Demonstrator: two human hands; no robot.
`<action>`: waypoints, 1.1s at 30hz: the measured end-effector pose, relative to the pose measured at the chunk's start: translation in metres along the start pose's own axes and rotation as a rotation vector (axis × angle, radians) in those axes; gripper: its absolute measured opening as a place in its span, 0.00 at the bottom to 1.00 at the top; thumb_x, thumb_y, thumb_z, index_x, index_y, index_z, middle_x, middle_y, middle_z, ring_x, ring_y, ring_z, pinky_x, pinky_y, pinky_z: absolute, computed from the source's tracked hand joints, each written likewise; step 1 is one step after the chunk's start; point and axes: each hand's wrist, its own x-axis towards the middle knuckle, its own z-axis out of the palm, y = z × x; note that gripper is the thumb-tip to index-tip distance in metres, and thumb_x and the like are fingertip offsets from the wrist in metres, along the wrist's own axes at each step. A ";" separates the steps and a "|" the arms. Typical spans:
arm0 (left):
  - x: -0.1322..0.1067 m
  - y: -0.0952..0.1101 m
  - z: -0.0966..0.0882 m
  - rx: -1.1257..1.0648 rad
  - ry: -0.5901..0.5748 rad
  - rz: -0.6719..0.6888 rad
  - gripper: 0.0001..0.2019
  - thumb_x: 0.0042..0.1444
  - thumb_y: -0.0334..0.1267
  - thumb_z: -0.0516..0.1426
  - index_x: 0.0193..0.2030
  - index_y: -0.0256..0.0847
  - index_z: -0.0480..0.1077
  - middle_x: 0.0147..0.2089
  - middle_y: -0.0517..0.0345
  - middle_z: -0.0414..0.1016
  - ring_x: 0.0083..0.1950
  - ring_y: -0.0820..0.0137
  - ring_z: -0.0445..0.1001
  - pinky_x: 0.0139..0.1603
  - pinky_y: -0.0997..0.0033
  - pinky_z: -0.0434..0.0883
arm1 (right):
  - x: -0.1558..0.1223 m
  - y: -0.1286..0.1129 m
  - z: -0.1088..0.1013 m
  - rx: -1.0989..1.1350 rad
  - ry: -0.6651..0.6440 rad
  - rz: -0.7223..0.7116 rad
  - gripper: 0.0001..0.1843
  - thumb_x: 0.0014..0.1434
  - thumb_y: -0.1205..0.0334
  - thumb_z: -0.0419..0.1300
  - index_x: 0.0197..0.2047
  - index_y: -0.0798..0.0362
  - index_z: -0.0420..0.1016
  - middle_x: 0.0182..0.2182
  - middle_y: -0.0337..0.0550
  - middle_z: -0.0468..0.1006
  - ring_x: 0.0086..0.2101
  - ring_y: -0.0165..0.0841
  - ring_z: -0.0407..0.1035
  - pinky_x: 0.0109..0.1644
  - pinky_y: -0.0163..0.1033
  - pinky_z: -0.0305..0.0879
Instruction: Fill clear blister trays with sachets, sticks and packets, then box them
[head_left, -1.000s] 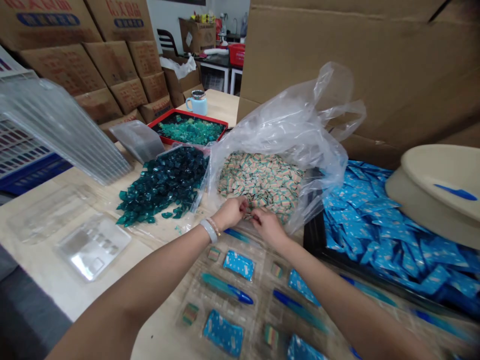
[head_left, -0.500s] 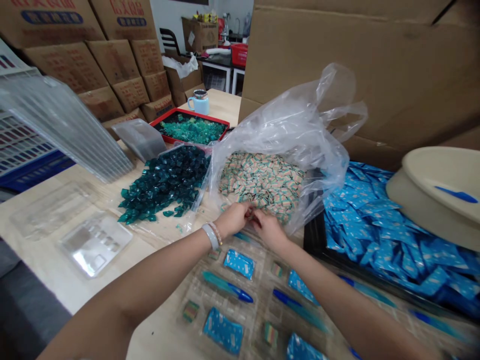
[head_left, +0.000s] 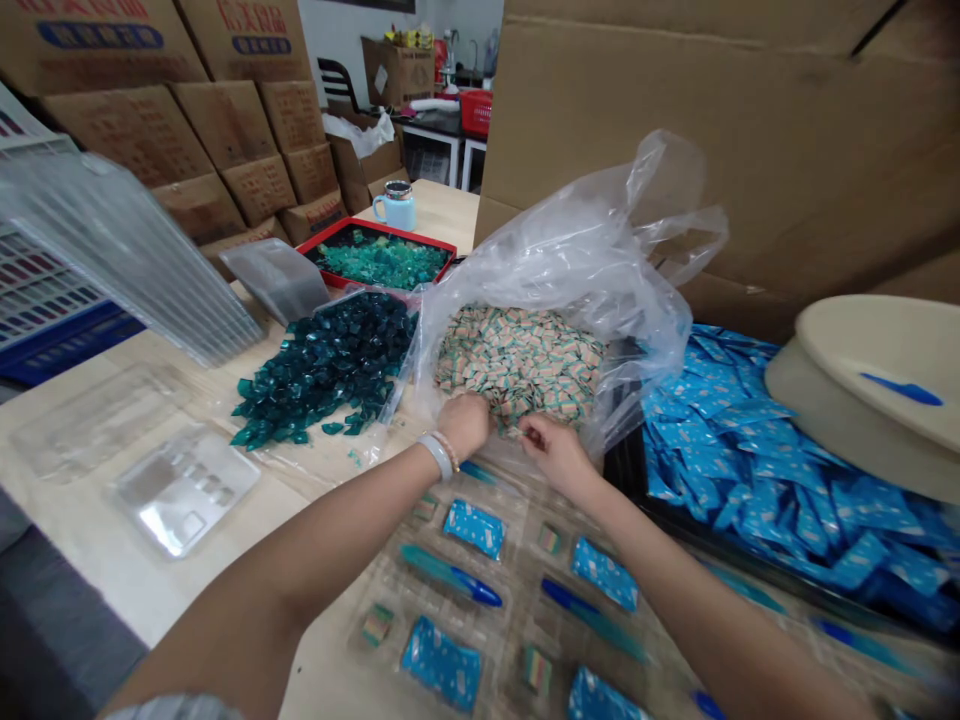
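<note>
My left hand point(head_left: 463, 422) rests at the near edge of a heap of small striped packets point(head_left: 517, 360), its fingers hidden among them. The heap lies inside a clear plastic bag point(head_left: 637, 220). My right hand point(head_left: 556, 456) pinches what looks like one small packet point(head_left: 514, 432) between finger and thumb. Just below both hands is a clear blister tray point(head_left: 510, 590) holding blue sachets, small striped packets and teal-and-blue sticks. My wrists are above its far edge.
Dark teal pieces point(head_left: 326, 370) lie heaped at left, beside a red tray point(head_left: 375, 228) of lighter teal pieces. Blue sachets point(head_left: 750, 470) fill a black tray at right, under a beige basin point(head_left: 877, 390). Stacked clear trays point(head_left: 127, 260) and cardboard boxes point(head_left: 232, 150) stand behind.
My hands have parted. The left has moved up and left onto the heap's edge, and the right has shifted slightly right. The view has tilted slightly.
</note>
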 end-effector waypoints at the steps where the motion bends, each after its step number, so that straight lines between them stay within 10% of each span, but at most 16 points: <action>1: -0.001 0.005 0.002 0.026 0.003 -0.019 0.13 0.51 0.38 0.51 0.37 0.32 0.71 0.39 0.41 0.73 0.40 0.61 0.72 0.38 0.68 0.67 | 0.000 0.002 0.001 0.025 -0.002 0.014 0.05 0.48 0.70 0.52 0.27 0.53 0.67 0.23 0.37 0.66 0.25 0.28 0.60 0.30 0.33 0.57; 11: 0.009 0.000 0.007 -0.125 -0.057 -0.010 0.10 0.48 0.37 0.52 0.33 0.37 0.72 0.33 0.49 0.74 0.36 0.65 0.72 0.35 0.70 0.66 | 0.000 0.006 0.009 0.079 -0.042 -0.001 0.06 0.49 0.71 0.52 0.28 0.53 0.68 0.25 0.38 0.68 0.28 0.29 0.62 0.33 0.33 0.58; 20: 0.005 -0.016 0.009 -0.290 -0.127 0.267 0.10 0.48 0.32 0.50 0.32 0.38 0.72 0.30 0.58 0.74 0.31 0.72 0.69 0.33 0.76 0.64 | 0.005 -0.008 0.019 0.033 -0.069 0.038 0.11 0.50 0.73 0.52 0.38 0.54 0.68 0.28 0.40 0.68 0.31 0.31 0.63 0.36 0.36 0.60; 33: 0.003 0.008 0.010 0.069 0.062 0.065 0.10 0.50 0.35 0.51 0.35 0.32 0.70 0.35 0.44 0.74 0.40 0.61 0.71 0.43 0.63 0.63 | -0.003 -0.006 0.016 -0.043 -0.079 -0.085 0.10 0.50 0.74 0.51 0.33 0.54 0.70 0.33 0.44 0.69 0.36 0.33 0.63 0.40 0.37 0.60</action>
